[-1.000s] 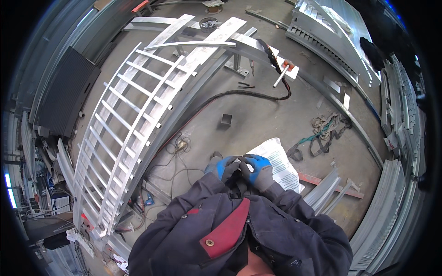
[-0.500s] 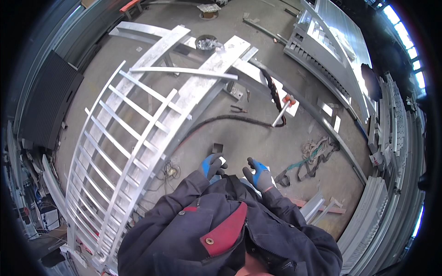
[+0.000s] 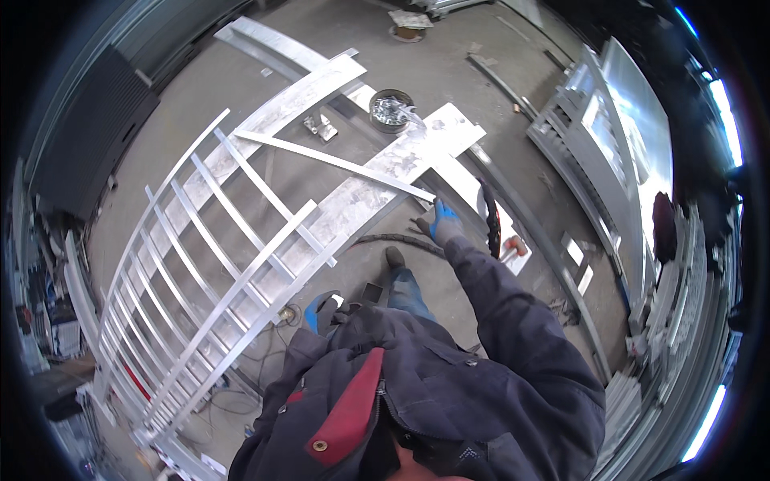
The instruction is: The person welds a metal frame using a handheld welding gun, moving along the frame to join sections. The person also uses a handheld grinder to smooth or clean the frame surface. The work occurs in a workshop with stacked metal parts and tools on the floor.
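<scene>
My left hand (image 3: 322, 313), in a blue-and-grey glove, is held low in front of my jacket, its fingers curled round a small white object (image 3: 338, 300) too small to make out. My right hand (image 3: 438, 221), gloved alike, reaches forward with its fingers apart, at the near right end of a loose flat metal bar (image 3: 337, 163). Whether it touches the bar cannot be made out. That bar lies slantwise across two broad silvery beams (image 3: 405, 160). Left of it, a curved metal railing frame (image 3: 228, 272) with several crossbars rests on the beams.
A round tub (image 3: 391, 122) of small shiny parts sits beyond the bar. On the right, a black cable (image 3: 491, 216) hangs near an orange-and-white tool (image 3: 513, 248). Beside my left hand is a dark square piece (image 3: 371, 293). Stacked metal profiles (image 3: 670, 345) line the right side.
My right hand has moved from in front of my body forward to the bar's end. My view has shifted forward, and one foot now shows. The left hand still holds the small white object.
</scene>
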`<state>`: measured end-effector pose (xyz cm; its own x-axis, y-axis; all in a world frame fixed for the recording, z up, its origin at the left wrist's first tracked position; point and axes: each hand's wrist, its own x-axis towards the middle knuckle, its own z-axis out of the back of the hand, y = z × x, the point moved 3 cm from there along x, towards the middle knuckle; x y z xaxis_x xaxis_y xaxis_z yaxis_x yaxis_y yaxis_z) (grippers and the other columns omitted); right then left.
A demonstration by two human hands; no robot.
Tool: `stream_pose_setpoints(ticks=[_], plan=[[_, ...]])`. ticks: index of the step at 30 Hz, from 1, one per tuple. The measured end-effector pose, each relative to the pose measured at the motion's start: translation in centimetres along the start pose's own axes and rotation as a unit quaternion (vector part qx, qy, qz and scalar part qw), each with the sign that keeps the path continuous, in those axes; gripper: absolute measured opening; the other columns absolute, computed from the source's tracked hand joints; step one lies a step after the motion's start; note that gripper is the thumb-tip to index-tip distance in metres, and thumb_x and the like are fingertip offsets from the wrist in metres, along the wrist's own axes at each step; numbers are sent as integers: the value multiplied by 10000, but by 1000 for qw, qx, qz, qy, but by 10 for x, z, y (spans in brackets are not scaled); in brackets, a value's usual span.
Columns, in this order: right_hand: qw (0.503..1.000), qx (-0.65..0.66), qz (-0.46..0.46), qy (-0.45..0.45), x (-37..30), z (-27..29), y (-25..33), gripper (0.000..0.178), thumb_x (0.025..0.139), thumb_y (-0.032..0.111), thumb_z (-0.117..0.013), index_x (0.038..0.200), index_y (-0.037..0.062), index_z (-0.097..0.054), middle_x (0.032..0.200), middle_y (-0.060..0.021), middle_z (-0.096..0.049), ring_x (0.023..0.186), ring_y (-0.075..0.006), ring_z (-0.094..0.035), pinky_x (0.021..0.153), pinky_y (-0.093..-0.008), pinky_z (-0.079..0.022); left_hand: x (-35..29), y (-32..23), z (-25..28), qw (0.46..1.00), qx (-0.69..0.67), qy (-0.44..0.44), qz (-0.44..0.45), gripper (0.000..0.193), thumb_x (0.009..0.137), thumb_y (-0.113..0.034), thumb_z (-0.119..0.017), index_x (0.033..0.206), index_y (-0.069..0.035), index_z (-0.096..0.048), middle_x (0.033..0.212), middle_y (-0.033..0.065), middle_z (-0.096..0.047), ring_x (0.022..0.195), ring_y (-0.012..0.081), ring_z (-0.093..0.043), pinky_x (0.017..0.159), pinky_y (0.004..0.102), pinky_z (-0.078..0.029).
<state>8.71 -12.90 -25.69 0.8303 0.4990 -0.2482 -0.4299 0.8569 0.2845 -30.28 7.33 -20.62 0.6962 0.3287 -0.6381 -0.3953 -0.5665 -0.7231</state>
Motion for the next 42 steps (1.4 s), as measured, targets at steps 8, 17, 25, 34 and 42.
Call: stream_pose_setpoints(ticks=[8, 17, 25, 34, 42], plan=[[975, -122, 38, 180, 155, -52, 2, 892, 937, 551, -596, 1575, 5, -293, 1236, -242, -689, 1050, -408, -709, 881, -504, -560, 13, 13, -41, 974, -103, -199, 11, 373, 1010, -308, -580, 1220, -10, -659, 1046, 123, -714, 788, 193, -695, 740, 342, -576], [982, -90, 125, 108, 217, -47, -3, 543, 1025, 577, -419, 1117, 97, -655, 968, -216, -746, 918, -442, -714, 826, -564, -540, 31, 33, -95, 935, -176, -307, 39, 415, 1014, -314, -551, 1313, -32, -606, 1181, 142, -695, 909, 219, -701, 816, 366, -585], [975, -171, 117, 86, 181, -13, 32, 696, 965, 563, -544, 1429, 43, -536, 1278, -265, -658, 1150, -434, -653, 958, -502, -520, 17, 54, -102, 844, -461, -272, -35, 461, 990, -334, -638, 1347, -52, -566, 1266, 129, -663, 993, 232, -681, 912, 417, -551], [899, 87, 356, 238, 16, 32, 113, 518, 969, 369, -676, 1371, 50, -613, 1251, -228, -684, 1166, -350, -669, 1006, -415, -518, -65, -59, -130, 912, -234, -218, -256, 468, 992, -176, -589, 1399, 47, -526, 1140, 132, -671, 976, 221, -666, 930, 385, -521], [694, 434, 223, 530, -143, 125, 189, 442, 1027, 216, -623, 1407, -3, -571, 1154, -80, -686, 1046, -138, -663, 891, -313, -551, -137, -67, -126, 912, 17, -323, -254, 499, 939, -86, -656, 1415, 20, -551, 1117, 114, -703, 973, 167, -681, 850, 314, -549]])
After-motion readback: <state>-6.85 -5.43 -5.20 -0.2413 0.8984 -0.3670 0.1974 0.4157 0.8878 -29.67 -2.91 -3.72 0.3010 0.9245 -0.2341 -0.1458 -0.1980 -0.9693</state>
